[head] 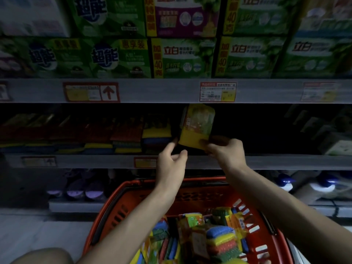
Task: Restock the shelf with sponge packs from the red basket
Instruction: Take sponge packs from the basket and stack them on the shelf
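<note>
Yellow sponge pack [196, 128] pinched by right fingers [217, 147]; left fingers [171, 146] just beside.

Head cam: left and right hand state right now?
Left hand: open, fingers loose beside the sponge pack, gripping nothing.
Right hand: pinches the sponge pack's lower right corner.

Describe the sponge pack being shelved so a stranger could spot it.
Find the dark middle shelf above the red basket. At its front the right hand pinches a yellow sponge pack, the only one held up, right of the stacked rows.
</note>
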Demonstrator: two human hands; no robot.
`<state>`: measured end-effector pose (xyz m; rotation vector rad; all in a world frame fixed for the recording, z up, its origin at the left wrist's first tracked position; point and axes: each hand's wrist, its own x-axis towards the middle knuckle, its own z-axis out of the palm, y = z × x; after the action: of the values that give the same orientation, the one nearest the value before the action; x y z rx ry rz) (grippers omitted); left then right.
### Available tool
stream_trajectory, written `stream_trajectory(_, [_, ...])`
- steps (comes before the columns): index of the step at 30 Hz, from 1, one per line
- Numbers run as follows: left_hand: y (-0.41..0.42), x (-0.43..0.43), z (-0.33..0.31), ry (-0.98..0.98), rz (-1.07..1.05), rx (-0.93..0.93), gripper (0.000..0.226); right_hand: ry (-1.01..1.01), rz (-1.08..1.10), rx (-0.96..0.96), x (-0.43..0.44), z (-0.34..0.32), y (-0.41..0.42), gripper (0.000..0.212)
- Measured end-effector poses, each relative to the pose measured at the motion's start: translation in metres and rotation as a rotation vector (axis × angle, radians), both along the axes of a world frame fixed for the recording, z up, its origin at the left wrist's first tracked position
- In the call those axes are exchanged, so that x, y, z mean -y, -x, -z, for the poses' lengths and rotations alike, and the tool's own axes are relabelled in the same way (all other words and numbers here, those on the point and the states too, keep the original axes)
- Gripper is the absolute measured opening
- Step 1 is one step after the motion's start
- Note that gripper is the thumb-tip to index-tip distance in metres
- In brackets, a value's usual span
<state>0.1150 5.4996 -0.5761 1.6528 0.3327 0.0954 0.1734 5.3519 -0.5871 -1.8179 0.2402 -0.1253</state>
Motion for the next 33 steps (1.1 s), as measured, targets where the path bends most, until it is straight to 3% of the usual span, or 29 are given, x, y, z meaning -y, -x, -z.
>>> stream_trajectory(11, [0.001,-0.001,-0.004,0.020,-0.026,-0.063,0.056,-0.064,0.024,-0.057,-0.005,-0.018,-0.002,0.027])
stream_trajectory(17, [0.002,-0.002,-0.009,0.074,-0.076,-0.060,0.026,-0.078,0.002,-0.061,-0.007,-0.022,0.000,0.026])
stream_trajectory(19, [0.003,-0.002,-0.010,0.097,-0.098,-0.068,0.026,-0.102,0.014,-0.058,-0.007,-0.022,0.000,0.022])
stream_trajectory(24, [0.000,-0.002,-0.004,0.206,-0.147,-0.079,0.026,-0.205,0.084,-0.067,-0.012,-0.020,0.008,0.029])
stream_trajectory(29, [-0.005,-0.004,0.002,0.362,-0.247,-0.188,0.018,-0.452,0.109,-0.192,-0.019,-0.017,0.022,0.034])
stream_trajectory(33, [-0.005,-0.003,-0.001,0.471,-0.234,-0.249,0.005,-0.396,0.093,-0.201,-0.025,-0.013,0.025,0.018])
